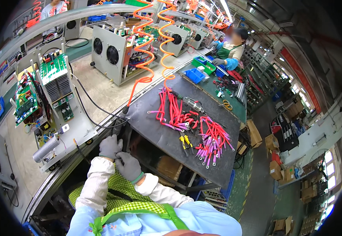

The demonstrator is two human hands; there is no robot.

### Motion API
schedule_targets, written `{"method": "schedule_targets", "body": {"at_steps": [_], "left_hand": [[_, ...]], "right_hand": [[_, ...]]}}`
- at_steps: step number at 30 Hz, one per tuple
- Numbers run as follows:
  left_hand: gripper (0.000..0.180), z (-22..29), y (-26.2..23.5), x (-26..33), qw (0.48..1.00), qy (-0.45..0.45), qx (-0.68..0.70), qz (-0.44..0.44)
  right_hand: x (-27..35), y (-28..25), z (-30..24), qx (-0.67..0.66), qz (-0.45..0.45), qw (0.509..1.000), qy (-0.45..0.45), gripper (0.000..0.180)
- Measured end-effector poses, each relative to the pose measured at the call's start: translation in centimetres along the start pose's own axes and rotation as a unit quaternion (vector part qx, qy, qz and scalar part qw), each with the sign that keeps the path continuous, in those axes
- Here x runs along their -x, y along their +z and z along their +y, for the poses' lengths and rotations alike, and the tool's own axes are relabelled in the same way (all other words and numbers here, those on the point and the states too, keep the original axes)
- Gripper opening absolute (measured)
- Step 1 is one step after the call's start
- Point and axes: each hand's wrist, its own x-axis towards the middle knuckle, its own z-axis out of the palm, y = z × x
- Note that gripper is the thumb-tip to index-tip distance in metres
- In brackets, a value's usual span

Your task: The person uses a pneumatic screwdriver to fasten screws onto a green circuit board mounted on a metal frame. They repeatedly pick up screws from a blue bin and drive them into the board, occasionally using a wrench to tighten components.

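Note:
Both my hands wear grey gloves and are close together at the near edge of the bench. My left hand is closed just below a dark, slim tool on an orange coiled hose. Whether it touches the tool, or what is inside the fingers, I cannot make out. My right hand has curled fingers close to the left wrist; anything in them is hidden. On the black table to the right lie red cables with ring lugs, apart from both hands.
An opened chassis with green circuit boards and a ribbed metal tube stands at left. Grey fan housings line the bench behind. A hand tool and scissors lie beyond the cables. A co-worker sits by blue bins.

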Motion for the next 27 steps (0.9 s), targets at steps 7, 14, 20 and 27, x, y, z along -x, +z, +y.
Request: {"method": "schedule_targets", "body": {"at_steps": [7,14,20,27], "left_hand": [[0.042,0.4,-2.9,1.2,0.96,0.091,0.265,-0.013],[0.043,1.4,-6.8,2.9,0.809,0.092,0.533,-0.23],[0.035,1.1,-9.4,3.3,0.751,0.048,0.658,-0.028],[0.026,-6.1,-12.0,9.8,0.716,-0.044,0.693,0.068]], "right_hand": [[0.5,-0.5,1.7,-0.596,-0.23,0.684,0.352,0.011],[-0.5,-1.4,-0.1,-0.573,-0.302,0.698,0.304,0.019],[-2.4,-0.9,-5.3,-0.308,-0.108,0.945,0.03,0.016],[-3.3,1.5,-5.4,-0.247,-0.131,0.96,-0.009,0.016]]}}
